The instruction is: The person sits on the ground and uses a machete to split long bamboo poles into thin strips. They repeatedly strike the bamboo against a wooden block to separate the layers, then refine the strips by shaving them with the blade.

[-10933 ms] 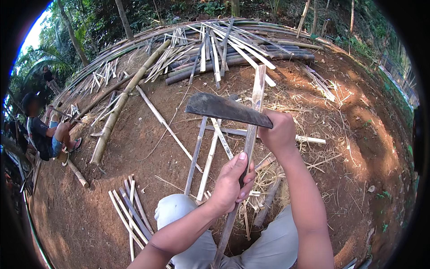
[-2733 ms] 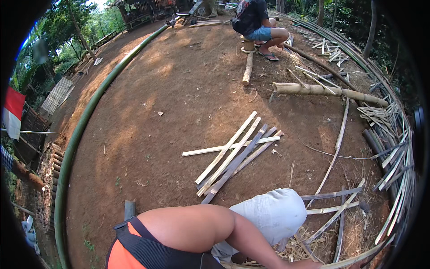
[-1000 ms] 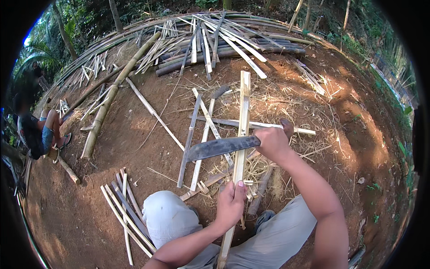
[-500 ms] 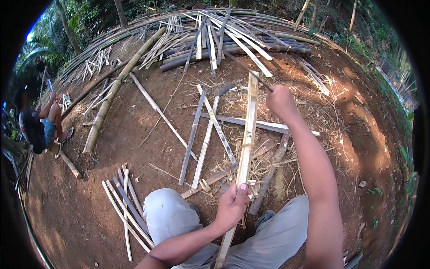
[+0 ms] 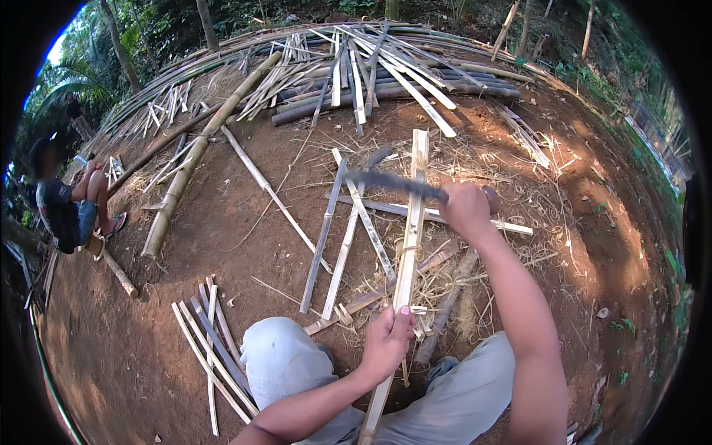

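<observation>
A long pale split bamboo strip (image 5: 406,278) runs from my lap away from me, lying over other pieces. My left hand (image 5: 387,341) is closed around its nearer part, thumb on top. My right hand (image 5: 467,210) is closed on the handle of a machete (image 5: 393,183). Its dark blade points left and crosses the strip near the far end; whether it touches cannot be told. Shavings (image 5: 475,259) and a bamboo pole piece (image 5: 446,308) lie just right of the strip. Several split slats (image 5: 322,233) lie to its left.
At near left rests a small bundle of strips (image 5: 211,348). A long bamboo pole (image 5: 185,174) slants across the left side. Beyond lies a big pile of poles and slats (image 5: 356,81). A seated person (image 5: 59,200) is at far left, with another person (image 5: 76,115) behind.
The machete has come down and toward me, its blade swinging from pointing away to lying leftward across the strip. My left hand keeps its hold on the strip, almost unmoved.
</observation>
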A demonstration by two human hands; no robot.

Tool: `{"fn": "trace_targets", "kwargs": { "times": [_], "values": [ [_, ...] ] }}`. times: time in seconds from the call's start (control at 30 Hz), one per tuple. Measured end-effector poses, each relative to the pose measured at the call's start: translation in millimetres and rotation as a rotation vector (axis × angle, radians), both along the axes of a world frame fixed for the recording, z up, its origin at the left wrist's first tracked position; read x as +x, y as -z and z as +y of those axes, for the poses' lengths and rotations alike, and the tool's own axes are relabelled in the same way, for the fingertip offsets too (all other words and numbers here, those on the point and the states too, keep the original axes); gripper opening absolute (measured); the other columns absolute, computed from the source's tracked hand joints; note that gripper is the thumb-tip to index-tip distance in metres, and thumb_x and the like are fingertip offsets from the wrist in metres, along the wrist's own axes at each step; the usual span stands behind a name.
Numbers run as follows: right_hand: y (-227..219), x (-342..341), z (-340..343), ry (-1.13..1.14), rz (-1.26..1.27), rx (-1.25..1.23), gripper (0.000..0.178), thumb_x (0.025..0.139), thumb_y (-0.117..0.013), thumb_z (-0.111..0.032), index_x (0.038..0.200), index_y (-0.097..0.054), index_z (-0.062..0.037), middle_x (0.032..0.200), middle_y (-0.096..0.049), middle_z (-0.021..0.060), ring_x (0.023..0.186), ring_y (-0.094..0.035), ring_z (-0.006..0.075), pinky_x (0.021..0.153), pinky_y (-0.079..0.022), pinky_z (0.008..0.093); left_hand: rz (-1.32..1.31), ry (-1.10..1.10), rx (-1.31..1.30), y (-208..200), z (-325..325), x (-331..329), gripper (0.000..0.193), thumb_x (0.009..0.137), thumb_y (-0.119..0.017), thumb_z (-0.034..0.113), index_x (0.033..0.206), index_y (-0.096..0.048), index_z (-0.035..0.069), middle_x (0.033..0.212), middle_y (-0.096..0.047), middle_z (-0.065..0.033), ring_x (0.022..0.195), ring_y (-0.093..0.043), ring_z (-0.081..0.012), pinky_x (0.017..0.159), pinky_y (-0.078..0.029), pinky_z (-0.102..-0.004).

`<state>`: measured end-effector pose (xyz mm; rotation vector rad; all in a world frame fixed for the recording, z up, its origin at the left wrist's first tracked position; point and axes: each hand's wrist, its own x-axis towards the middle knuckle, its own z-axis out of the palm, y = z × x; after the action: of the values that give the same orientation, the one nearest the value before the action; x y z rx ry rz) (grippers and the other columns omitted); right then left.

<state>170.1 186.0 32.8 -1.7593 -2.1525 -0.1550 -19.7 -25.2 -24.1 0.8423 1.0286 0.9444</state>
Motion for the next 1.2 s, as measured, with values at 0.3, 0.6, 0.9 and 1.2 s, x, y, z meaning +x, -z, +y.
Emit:
{"fn": "trace_targets", "kwargs": {
  "times": [0.3, 0.6, 0.9, 1.2],
  "values": [
    [-18, 16, 16, 0.226, 0.553, -0.05, 0.023, 0.083, -0.066, -0.014, 0.066, -0.061, -0.0002, 0.064, -0.064, 0.0179, 0.063, -0.067, 0.0282, 0.066, -0.053, 0.0405, -0.249, 0.138, -0.026, -28, 10, -2, 0.029, 0.107, -0.041, 0.033, 0.1, -0.05, 0.007, 0.068, -0.039, 0.0023, 0.047, -0.032, -0.0039, 0.042, -0.028, -0.0193],
    [-30, -1, -84, 0.15, 1.327, -0.648, 0.042, 0.085, -0.077, -0.039, 0.091, -0.066, 0.0007, 0.054, -0.047, -0.0034, 0.045, -0.043, 0.0066, 0.043, -0.033, 0.025, -0.263, 0.133, -0.08, -28, 25, -10, 0.027, 0.106, -0.044, 0.032, 0.101, -0.05, 0.006, 0.068, -0.042, -0.0001, 0.047, -0.037, -0.0049, 0.042, -0.03, -0.0207],
    [-12, -10, -114, -0.072, 0.847, -0.66, 0.032, 0.085, -0.079, -0.031, 0.077, -0.065, -0.0028, 0.056, -0.05, -0.0051, 0.047, -0.041, 0.0048, 0.044, -0.032, 0.0256, -0.226, 0.134, -0.083, -18, 31, -1, 0.026, 0.106, -0.042, 0.027, 0.107, -0.054, 0.004, 0.07, -0.053, -0.0046, 0.047, -0.043, -0.0089, 0.045, -0.035, -0.0225],
    [-2, 22, -86, 0.152, 1.135, -0.459, 0.04, 0.086, -0.078, -0.03, 0.104, -0.068, 0.0031, 0.055, -0.044, -0.0086, 0.044, -0.033, 0.0026, 0.041, -0.024, 0.0229, -0.197, 0.078, -0.096, -16, 31, -2, 0.024, 0.106, -0.042, 0.025, 0.107, -0.053, 0.004, 0.068, -0.05, -0.0035, 0.045, -0.039, -0.0084, 0.044, -0.035, -0.0228]
  ]
}}
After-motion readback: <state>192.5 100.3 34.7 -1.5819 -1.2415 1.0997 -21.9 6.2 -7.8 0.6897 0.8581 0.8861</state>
